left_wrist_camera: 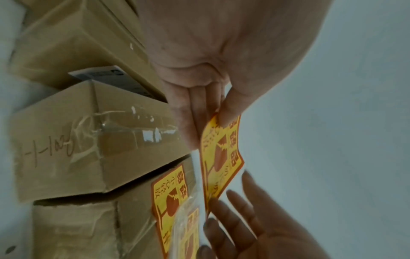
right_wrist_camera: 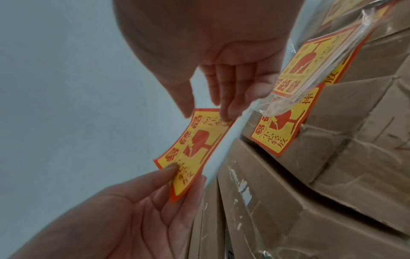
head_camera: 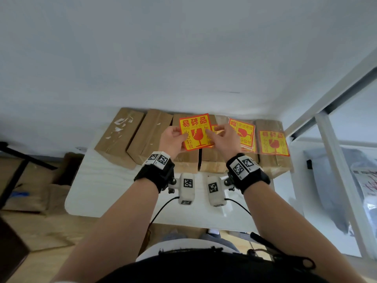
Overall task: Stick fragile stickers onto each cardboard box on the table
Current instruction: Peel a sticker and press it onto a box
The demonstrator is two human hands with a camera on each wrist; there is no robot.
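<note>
Several brown cardboard boxes (head_camera: 150, 135) stand in a row on the white table (head_camera: 106, 190), against the wall. Above the middle boxes I hold a red and yellow fragile sticker (head_camera: 195, 131) (left_wrist_camera: 219, 157) (right_wrist_camera: 195, 149). My left hand (head_camera: 184, 137) (right_wrist_camera: 175, 177) pinches its left edge, thumb on the printed face. My right hand (head_camera: 210, 132) (right_wrist_camera: 208, 112) pinches the opposite edge with thumb and fingertips. A white backing (left_wrist_camera: 196, 168) shows behind the sticker. One sticker (head_camera: 273, 142) is stuck on the rightmost box, and another (right_wrist_camera: 281, 129) lies on a middle box, partly hidden.
A clear bag with more stickers (head_camera: 243, 132) (right_wrist_camera: 310, 57) lies on top of the boxes right of my hands. The two leftmost boxes (head_camera: 118, 137) carry only tape. A glass partition (head_camera: 326, 123) closes the right side. Flattened cardboard (head_camera: 40, 201) lies on the floor at the left.
</note>
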